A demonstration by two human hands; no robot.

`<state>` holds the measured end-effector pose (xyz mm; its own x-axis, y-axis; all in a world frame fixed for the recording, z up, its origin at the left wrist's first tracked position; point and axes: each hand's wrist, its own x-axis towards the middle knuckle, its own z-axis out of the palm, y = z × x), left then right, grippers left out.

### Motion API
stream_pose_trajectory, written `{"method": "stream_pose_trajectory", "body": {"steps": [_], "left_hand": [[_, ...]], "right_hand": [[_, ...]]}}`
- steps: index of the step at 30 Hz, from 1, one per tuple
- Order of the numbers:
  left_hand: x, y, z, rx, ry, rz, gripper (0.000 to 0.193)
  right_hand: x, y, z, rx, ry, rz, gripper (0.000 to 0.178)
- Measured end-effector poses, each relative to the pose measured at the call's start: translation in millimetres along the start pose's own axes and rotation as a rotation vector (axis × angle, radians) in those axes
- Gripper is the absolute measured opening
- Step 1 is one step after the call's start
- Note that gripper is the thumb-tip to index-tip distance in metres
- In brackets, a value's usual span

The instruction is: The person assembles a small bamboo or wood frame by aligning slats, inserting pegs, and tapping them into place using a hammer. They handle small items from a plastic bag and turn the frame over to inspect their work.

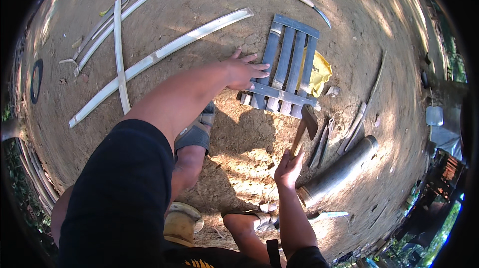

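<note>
One yellow sheet (322,71) is partly hidden by a dark-grey slatted wooden panel (283,57) on brown earth (357,36); the outspread left hand (242,72) is laid across its edge, and a wooden-handled, dark-headed tool (299,136) is gripped by the right hand (289,169).

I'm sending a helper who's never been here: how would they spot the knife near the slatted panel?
Find the dark slatted panel at the left hand's fingertips. Just beyond its far right corner lies the knife. Its pale handle and curved blade set it apart from the panel's straight, dark slats.
</note>
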<state>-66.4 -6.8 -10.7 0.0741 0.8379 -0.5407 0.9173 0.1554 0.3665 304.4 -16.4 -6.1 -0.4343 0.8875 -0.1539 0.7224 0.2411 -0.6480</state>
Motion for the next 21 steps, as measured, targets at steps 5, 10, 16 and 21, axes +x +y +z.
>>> {"method": "stream_pose_trajectory", "body": {"steps": [5,10,16,21], "left_hand": [[-26,17,53,-0.301,0.467,-0.159,0.056],[-40,62,82,-0.299,0.761,-0.354,0.050],[-6,43,76,-0.691,0.565,-0.508,0.049],[2,19,67,-0.850,0.337,-0.606,0.045]], "right_hand": [[-51,62,-19,-0.168,0.181,0.190,0.053],[-88,84,-13,-0.169,0.104,0.343,0.069],[-94,81,-7,-0.009,-0.091,0.415,0.089],[-85,75,-25,0.085,-0.281,0.513,0.095]]}}
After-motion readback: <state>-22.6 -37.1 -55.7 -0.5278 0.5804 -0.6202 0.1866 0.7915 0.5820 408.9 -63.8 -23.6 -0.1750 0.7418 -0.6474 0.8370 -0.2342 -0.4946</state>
